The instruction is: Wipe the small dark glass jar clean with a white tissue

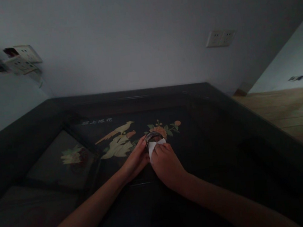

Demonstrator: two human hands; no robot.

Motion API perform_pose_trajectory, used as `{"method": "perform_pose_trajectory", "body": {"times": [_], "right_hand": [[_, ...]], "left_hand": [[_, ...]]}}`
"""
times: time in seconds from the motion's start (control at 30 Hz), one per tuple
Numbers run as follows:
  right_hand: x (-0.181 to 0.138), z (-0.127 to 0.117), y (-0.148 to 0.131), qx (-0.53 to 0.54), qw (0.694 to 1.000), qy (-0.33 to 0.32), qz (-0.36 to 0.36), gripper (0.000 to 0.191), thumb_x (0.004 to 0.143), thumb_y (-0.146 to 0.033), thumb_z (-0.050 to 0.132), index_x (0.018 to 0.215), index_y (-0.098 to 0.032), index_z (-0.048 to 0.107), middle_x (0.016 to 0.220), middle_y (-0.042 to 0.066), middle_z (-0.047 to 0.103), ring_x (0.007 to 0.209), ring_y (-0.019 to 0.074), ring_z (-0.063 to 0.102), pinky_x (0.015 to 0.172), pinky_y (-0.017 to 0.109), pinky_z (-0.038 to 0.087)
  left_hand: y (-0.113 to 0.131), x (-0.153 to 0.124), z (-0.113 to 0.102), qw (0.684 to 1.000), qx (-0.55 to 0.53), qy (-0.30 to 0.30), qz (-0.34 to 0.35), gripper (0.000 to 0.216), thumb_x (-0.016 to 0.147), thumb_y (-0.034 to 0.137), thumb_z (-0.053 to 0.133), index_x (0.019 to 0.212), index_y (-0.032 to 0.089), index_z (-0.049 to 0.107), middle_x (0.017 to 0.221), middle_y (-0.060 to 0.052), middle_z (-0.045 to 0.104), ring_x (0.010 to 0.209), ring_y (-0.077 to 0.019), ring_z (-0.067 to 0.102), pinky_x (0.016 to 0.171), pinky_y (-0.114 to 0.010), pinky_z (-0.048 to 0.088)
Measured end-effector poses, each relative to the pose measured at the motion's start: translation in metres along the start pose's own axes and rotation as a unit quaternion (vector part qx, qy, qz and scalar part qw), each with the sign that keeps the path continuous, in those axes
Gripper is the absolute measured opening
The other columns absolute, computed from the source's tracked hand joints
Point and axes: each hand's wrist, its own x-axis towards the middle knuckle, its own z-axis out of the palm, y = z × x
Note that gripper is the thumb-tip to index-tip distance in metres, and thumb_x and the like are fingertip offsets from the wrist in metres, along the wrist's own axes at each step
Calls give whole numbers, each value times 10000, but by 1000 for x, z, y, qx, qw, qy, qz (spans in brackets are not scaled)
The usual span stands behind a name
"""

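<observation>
My left hand is wrapped around the left side of a small round vessel with a shiny, dark, see-through rim, perhaps glass. Its mouth faces up toward me, and its lower part is hidden by my hands. A white tissue or cloth is pinched in my right hand, whose fingers press it at the near edge of the vessel's mouth. Both hands meet over the middle of a dark glossy table.
The tabletop bears a picture of a bird and flowers and reflects a framed shape at left. A pale wall borders the far edge. Sockets are on it, with a power strip at left. Wooden floor shows at right.
</observation>
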Motion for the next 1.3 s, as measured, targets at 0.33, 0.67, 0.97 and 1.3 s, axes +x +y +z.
{"method": "perform_pose_trajectory", "body": {"times": [0.33, 0.67, 0.97, 1.3], "right_hand": [[1, -5, 4, 25, 1000, 14, 2, 282, 924, -136, 477, 1155, -54, 617, 1171, 192, 649, 1173, 277, 556, 1012, 432, 401], [1, -4, 2, -17, 1000, -16, -2, 281, 907, -133, 520, 1141, -21, 626, 1111, 209, 671, 1029, 279, 622, 915, 421, 459], [1, -9, 1, 71, 997, -16, -10, 405, 881, -351, 615, 1133, -34, 633, 1127, 196, 660, 1162, 295, 550, 1006, 448, 411], [2, -6, 4, -27, 1000, 9, 11, 459, 876, -310, 623, 1196, 19, 600, 1231, 259, 619, 1148, 313, 584, 1007, 434, 436]], "left_hand": [[1, -2, 5, 1000, -11, 13, -10, 408, 842, 400, 650, 1210, 248, 563, 1243, -58, 590, 1119, -205, 551, 924, -310, 440], [0, 2, 0, 1000, -8, 12, -24, 428, 856, 412, 624, 1235, 231, 542, 1209, -86, 610, 1039, -214, 593, 830, -310, 477], [5, -4, 6, 1000, 3, 21, -15, 475, 840, 407, 654, 1258, 226, 521, 1258, -77, 603, 1157, -216, 556, 977, -313, 426], [4, -4, 7, 1000, 9, 16, -2, 401, 841, 373, 656, 1210, 244, 566, 1259, -69, 593, 1091, -211, 586, 878, -298, 469]]}}
